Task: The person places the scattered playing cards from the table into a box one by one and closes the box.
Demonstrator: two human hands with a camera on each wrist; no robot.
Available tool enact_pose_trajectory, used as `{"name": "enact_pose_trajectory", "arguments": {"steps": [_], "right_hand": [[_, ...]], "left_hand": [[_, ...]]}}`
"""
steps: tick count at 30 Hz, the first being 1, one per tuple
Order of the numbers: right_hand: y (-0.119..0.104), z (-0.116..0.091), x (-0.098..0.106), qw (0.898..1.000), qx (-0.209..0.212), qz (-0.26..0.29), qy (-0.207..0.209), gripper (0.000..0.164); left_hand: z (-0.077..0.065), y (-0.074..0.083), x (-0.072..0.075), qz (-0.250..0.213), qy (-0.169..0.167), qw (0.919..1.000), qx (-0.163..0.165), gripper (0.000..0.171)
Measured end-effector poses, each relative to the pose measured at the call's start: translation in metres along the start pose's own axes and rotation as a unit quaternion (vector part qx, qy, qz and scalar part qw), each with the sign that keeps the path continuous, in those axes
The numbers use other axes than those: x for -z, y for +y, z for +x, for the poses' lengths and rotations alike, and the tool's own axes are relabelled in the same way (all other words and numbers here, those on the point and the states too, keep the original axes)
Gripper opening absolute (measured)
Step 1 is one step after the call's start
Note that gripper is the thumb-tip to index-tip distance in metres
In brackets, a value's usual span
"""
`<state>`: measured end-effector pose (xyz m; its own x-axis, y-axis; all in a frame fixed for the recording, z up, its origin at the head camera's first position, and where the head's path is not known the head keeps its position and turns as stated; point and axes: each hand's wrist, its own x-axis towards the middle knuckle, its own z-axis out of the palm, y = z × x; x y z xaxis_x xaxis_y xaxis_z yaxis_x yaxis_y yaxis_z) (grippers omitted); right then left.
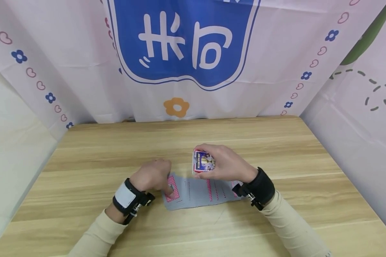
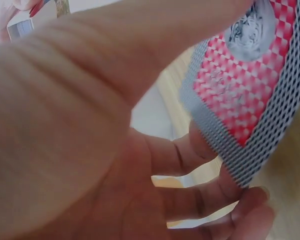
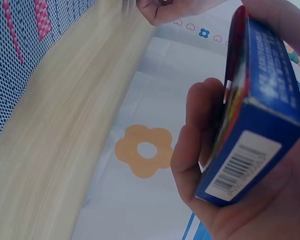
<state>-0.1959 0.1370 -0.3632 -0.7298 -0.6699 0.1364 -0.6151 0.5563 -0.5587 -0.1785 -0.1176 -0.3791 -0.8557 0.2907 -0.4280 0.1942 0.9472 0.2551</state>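
Note:
A row of face-down playing cards lies fanned across the table, their grey mesh borders overlapping with pink slivers between. At the left end of the row my left hand pinches the end card, thumb on its back and fingers along its edge. That card has a red checked back with a tiger in a round medallion. Above the row's far edge, my right hand grips a blue card box with a gold trophy printed on it. A white barcode label shows on the box's end.
The wooden table has a pale printed curtain along its back edge, with a blue emblem and an orange flower. White panels rise at the left and right sides.

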Motion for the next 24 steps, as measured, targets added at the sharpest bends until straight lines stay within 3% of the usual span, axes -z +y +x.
{"name": "enact_pose_trajectory", "arguments": {"steps": [4,7,10,12,16,18,24], "right_hand": [[0.001,0.0,0.0,1.0,-0.004,0.0,-0.002,0.075],[0.002,0.0,0.0,1.0,-0.004,-0.001,-0.003,0.075],[0.003,0.0,0.001,1.0,-0.002,-0.001,-0.002,0.075],[0.003,0.001,0.001,1.0,0.0,0.0,0.0,0.075],[0.003,0.001,0.003,1.0,0.001,-0.003,0.004,0.076],[0.003,0.001,0.003,1.0,0.002,-0.004,0.005,0.077],[0.003,0.0,0.001,1.0,0.003,-0.006,0.004,0.077]], "left_hand": [[0.0,0.0,0.0,0.001,-0.033,0.9993,-0.015,0.036],[-0.001,-0.001,0.004,-0.009,-0.063,0.9964,-0.055,0.031],[-0.003,-0.006,0.011,-0.06,-0.091,0.9885,-0.105,0.031],[-0.006,-0.01,0.018,-0.109,-0.099,0.9805,-0.129,0.041],[-0.013,-0.019,0.033,-0.211,-0.081,0.9609,-0.159,0.04],[-0.015,-0.023,0.039,-0.254,-0.061,0.9513,-0.164,0.031],[-0.015,-0.025,0.045,-0.328,-0.003,0.9336,-0.145,0.037]]}}
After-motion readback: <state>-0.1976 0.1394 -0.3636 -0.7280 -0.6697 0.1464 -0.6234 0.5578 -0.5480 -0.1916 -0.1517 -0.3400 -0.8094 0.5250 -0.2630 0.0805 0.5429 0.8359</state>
